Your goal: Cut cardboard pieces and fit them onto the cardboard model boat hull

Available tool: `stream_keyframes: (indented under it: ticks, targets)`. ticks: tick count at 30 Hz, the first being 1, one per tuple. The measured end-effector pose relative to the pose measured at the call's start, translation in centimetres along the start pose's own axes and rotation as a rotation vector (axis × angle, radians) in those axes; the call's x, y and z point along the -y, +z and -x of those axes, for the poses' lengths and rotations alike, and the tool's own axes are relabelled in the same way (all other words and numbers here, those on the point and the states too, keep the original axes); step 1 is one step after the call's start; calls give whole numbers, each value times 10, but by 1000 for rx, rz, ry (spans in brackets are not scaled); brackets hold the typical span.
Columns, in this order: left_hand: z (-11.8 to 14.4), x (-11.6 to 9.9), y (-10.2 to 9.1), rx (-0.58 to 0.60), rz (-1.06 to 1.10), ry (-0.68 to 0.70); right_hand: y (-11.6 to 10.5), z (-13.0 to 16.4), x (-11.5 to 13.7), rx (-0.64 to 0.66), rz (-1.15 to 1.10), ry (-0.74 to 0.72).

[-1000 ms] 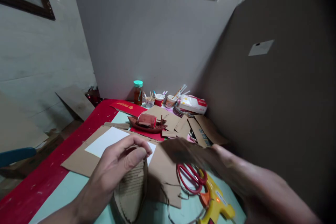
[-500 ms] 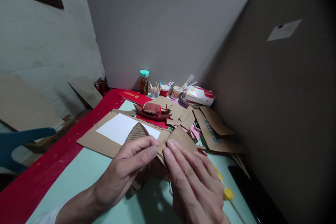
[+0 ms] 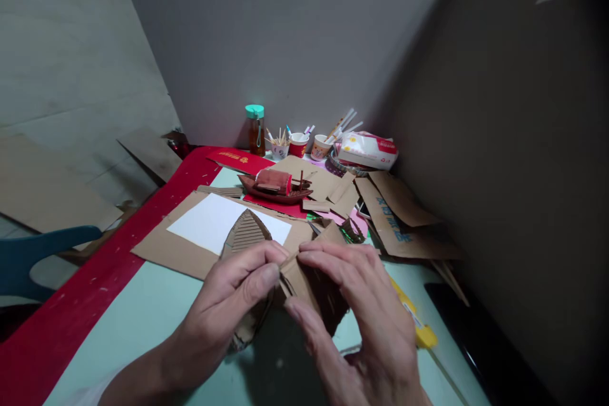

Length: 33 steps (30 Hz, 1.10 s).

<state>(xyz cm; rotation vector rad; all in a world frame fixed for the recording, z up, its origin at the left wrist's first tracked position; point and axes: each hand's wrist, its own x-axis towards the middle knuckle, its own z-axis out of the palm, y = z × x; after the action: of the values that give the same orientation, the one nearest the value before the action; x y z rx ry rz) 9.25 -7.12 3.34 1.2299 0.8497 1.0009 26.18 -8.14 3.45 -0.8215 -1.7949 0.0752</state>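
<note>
1. We held the leaf-shaped corrugated cardboard piece (image 3: 247,238) in our left hand (image 3: 233,304), fingers pinched narrow on its right edge.
2. Its long axis ran away from us, the pointed tip toward the model boat (image 3: 275,185).
3. Our right hand (image 3: 352,311) gripped a darker cardboard strip (image 3: 314,285) just beside it, thumb below and fingers above.
4. The two pieces seemed to touch at the pinch, though our fingers hid the seam.
5. Both hands sat equally near, over the mint table (image 3: 143,323).
</note>
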Motion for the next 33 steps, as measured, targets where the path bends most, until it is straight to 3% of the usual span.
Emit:
stream_keyframes:
  ticks: [5,13,19,24,30,33]
  targets:
    - [4,0,9,1,33,85,0,7,2,18,40,34]
    - [3,1,9,76,-108,170,-7,5,9,70,77,75]
    - [3,3,14,107,-234,227,-6,13,11,-34,375,-86]
    - [-1,-3,19,123,-255,221,-12,14,11,-14,535,-206]
    - [-2,-6,23,108,-303,185,-26,8,16,21,370,-29]
    - [-2,-7,24,106,-275,158,-30,7,15,11,417,35]
